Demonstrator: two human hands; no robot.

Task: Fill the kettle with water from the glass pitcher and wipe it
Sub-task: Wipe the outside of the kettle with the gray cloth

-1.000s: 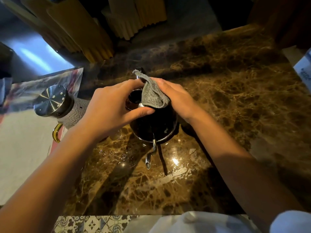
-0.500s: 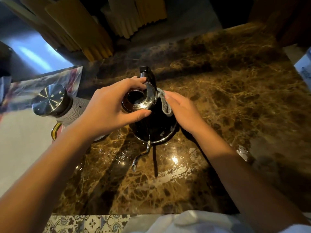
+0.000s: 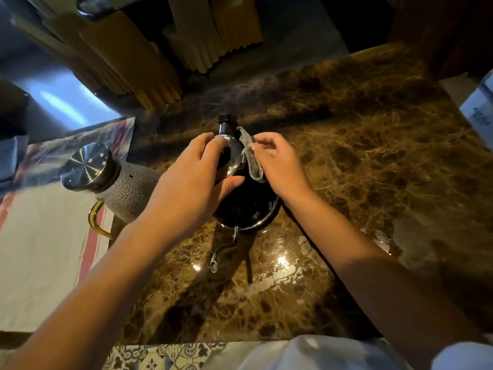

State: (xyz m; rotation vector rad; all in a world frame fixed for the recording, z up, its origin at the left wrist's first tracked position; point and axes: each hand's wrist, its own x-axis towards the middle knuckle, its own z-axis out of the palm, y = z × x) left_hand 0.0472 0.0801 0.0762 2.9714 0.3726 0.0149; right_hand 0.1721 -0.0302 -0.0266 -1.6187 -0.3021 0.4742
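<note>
Meanwhile, both hands worked at the kettle's top on the marble counter [image 3: 360, 161].

Nearest, below the grip, the thin spout [image 3: 217, 256] pointed toward the person. The left hand [image 3: 192, 182] curled around the kettle [image 3: 245, 209] by its shiny lid; the right hand [image 3: 277, 164], just beside it, pinched a grey cloth [image 3: 252, 162] against the kettle. Left of the grip stood a textured pitcher [image 3: 125, 190].

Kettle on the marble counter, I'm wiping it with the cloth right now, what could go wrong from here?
1. The kettle looks tipped under the left hand; if filled, water might run out of the spout, which points toward you.
2. The marble counter shines as if wet near the base, so the kettle could slide.
3. The right hand only pinches the grey cloth, which might slip loose.
</note>
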